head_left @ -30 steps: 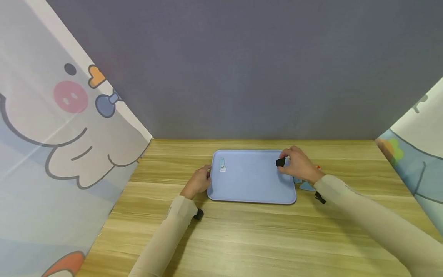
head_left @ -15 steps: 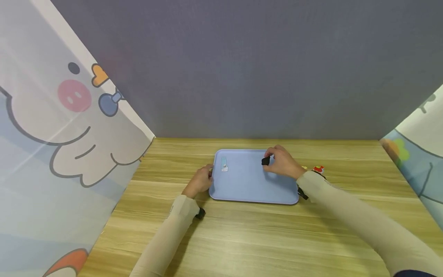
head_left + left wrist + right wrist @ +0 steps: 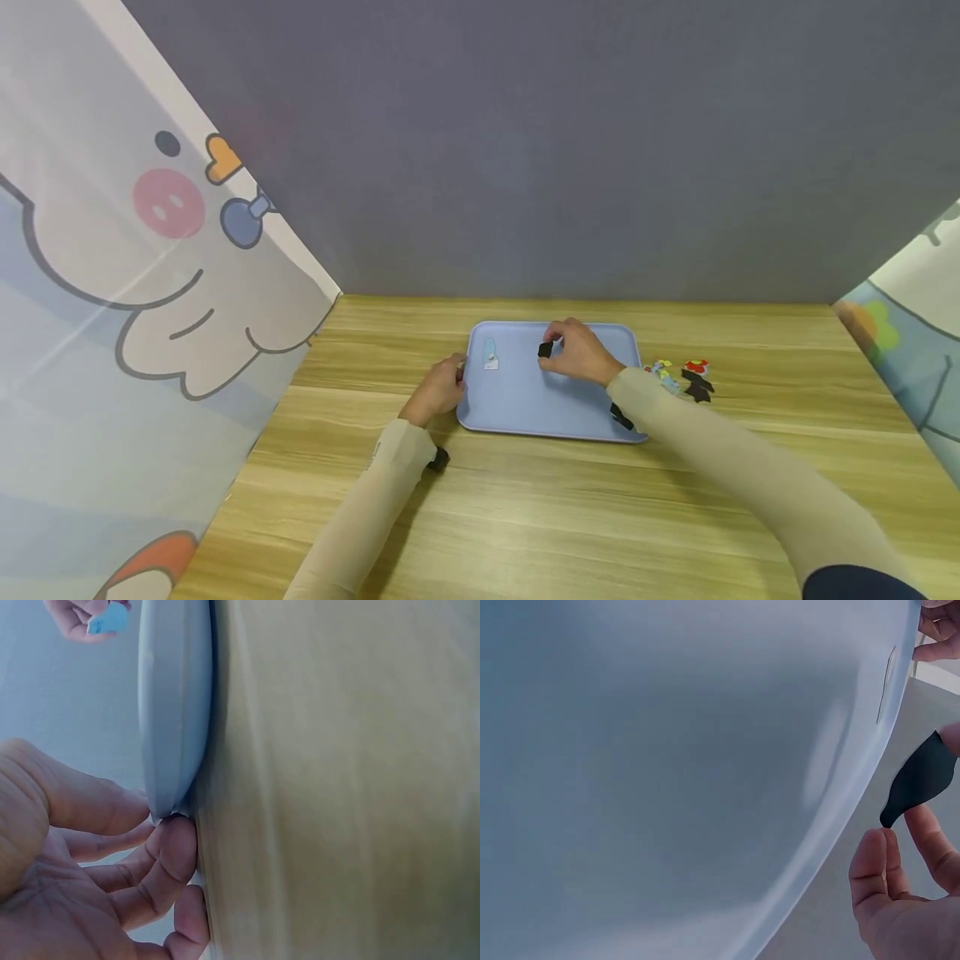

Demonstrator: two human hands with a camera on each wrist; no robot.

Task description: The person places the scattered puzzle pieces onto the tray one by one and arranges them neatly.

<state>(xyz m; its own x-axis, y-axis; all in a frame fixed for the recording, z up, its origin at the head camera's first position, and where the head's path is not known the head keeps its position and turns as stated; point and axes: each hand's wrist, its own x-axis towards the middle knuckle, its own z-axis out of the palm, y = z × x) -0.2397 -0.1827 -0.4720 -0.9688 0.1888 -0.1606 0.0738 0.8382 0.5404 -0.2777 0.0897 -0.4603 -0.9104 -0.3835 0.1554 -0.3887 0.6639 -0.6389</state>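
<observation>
My left hand (image 3: 438, 389) grips the left rim of a light blue tray (image 3: 517, 408). In the left wrist view the thumb and fingers pinch that rim (image 3: 171, 697) near the tabletop. Over the middle of the tray, my right hand (image 3: 581, 357) pinches a small flat piece (image 3: 545, 350) between thumb and fingers. Its dark side shows in the right wrist view, an irregular curved shape (image 3: 924, 776); its other face (image 3: 109, 621) looks light blue in the left wrist view. On the tray's left part lies a flat light blue and white piece (image 3: 491, 354).
Right of the tray on the wooden table (image 3: 525, 517) lie several flat pieces: a red one (image 3: 697, 367), dark ones (image 3: 697, 386) and a small multicoloured group (image 3: 665, 377). A grey partition (image 3: 540, 167) stands behind the table, with cartoon-printed panels (image 3: 225, 333) at both sides.
My right hand has moved left with the flat piece, from the tray's right edge to its middle. The pieces at the right have come into view. My left hand stays on the rim.
</observation>
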